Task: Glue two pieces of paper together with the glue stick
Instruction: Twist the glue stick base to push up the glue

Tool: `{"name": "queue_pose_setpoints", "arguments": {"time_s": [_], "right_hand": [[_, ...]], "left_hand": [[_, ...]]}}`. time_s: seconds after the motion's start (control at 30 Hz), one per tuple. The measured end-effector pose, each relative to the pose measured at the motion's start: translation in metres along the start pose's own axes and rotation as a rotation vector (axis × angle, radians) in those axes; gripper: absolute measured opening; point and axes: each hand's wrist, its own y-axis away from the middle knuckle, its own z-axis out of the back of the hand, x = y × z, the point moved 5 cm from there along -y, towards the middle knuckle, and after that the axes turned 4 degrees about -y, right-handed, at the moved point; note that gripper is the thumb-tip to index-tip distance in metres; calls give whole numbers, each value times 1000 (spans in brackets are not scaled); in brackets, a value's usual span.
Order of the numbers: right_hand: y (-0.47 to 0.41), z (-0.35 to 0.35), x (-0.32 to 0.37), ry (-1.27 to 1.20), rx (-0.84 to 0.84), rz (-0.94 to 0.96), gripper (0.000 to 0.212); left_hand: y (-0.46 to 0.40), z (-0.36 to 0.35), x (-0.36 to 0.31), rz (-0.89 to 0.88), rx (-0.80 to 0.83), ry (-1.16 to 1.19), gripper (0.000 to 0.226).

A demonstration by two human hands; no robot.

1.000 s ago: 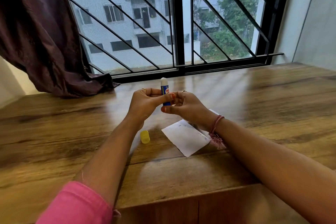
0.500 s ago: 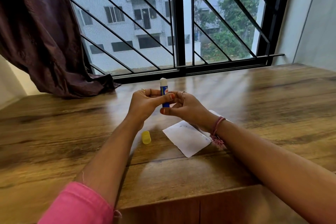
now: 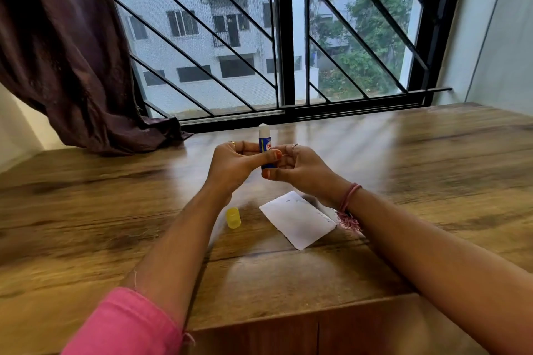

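Both hands hold a blue glue stick (image 3: pixel 264 143) upright above the wooden table (image 3: pixel 432 158), its white glue tip bare at the top. My left hand (image 3: pixel 236 164) grips the barrel with thumb across the front. My right hand (image 3: pixel 300 170) pinches the base from the right. The yellow cap (image 3: pixel 233 218) lies on the table below my left wrist. A white piece of paper (image 3: pixel 297 219) lies flat under my right wrist; part of it is hidden by the wrist, and I cannot tell whether a second sheet lies beneath.
A barred window (image 3: pixel 285 37) runs along the far edge of the table. A dark purple curtain (image 3: pixel 66 52) hangs at the left and rests on the tabletop. The table's near edge (image 3: pixel 288 317) is just below my forearms. A wall (image 3: pixel 496 37) stands at the right.
The hands and glue stick stay almost still; the white glue tip seems to stand slightly higher out of the barrel than a second ago.
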Motion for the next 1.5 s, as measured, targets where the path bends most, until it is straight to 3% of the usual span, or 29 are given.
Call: {"name": "queue_pose_setpoints", "arguments": {"time_s": [0.63,0.83,1.17,1.27,1.37,1.5], "right_hand": [[0,-2,-5,-38,123,-38,40],[3,-4,0,-52,94,-7,32],[6,-1,10,-69,-14,37,45],[7,5,15,-61,-34,24,46],[9,14,20,-67,-58,-2,53],[18,30,31,-69,-114,-25,45]], "left_hand": [[-3,1,4,22,46,5,20],[-2,2,3,27,20,11,19],[-4,0,4,13,88,5,28],[-6,3,-1,-45,167,-129,50],[-7,11,-7,-112,171,-453,67],[-3,20,-8,-270,214,-772,38]]}}
